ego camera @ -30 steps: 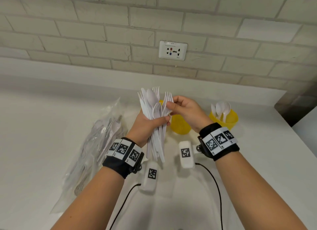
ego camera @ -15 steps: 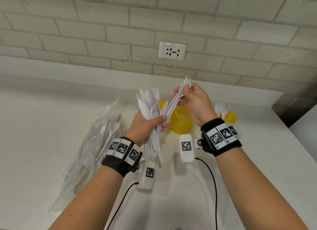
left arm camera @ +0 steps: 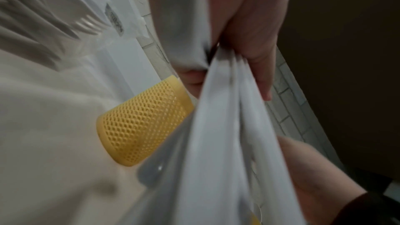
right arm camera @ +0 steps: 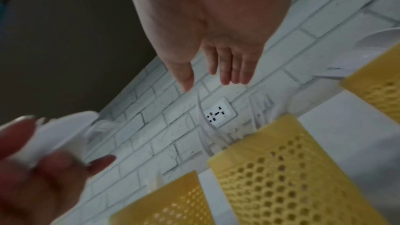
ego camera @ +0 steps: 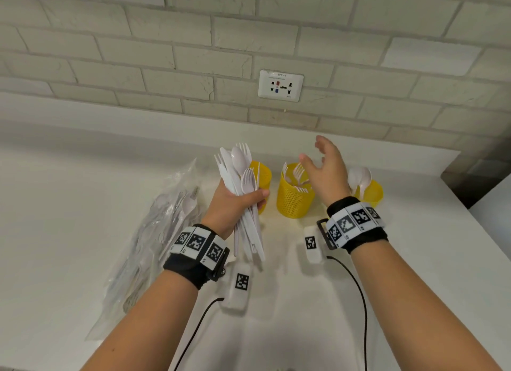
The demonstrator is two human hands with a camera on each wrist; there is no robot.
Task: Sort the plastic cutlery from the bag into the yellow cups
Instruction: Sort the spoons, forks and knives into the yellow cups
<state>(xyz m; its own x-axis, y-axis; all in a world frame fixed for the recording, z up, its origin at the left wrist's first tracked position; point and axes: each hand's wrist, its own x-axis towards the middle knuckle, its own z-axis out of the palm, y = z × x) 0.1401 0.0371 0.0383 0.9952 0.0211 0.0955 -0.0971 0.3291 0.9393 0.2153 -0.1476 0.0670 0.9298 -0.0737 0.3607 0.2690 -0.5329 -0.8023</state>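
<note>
Nearest us, our left hand (ego camera: 231, 205) has its fingers (left arm camera: 263, 67) curled round a bundle of white cutlery (ego camera: 244, 205), forks, knives and a spoon fanned upward above the fist and handles hanging below it over the white worktop (ego camera: 55, 205). Left of those fingers, lying flat on the worktop, we see the clear bag (ego camera: 154, 238) with more white cutlery inside. Our right hand (ego camera: 327, 171) hangs in the air with its fingers (right arm camera: 236, 67) spread wide and straight, holding nothing. Just beneath and left of those fingers stands the middle yellow cup (ego camera: 294, 202), a mesh cup with forks standing in it, tines up. Just behind the left hand's bundle stands the left yellow cup (ego camera: 262, 174), with a single thin white piece leaning in it; we cannot tell what kind. Right of the right hand, partly hidden by the wrist, is the right yellow cup (ego camera: 370, 192), holding spoons bowl up. Beyond all fingers, the pale brick wall (ego camera: 138, 53) carries a white socket plate (ego camera: 280, 85)
</note>
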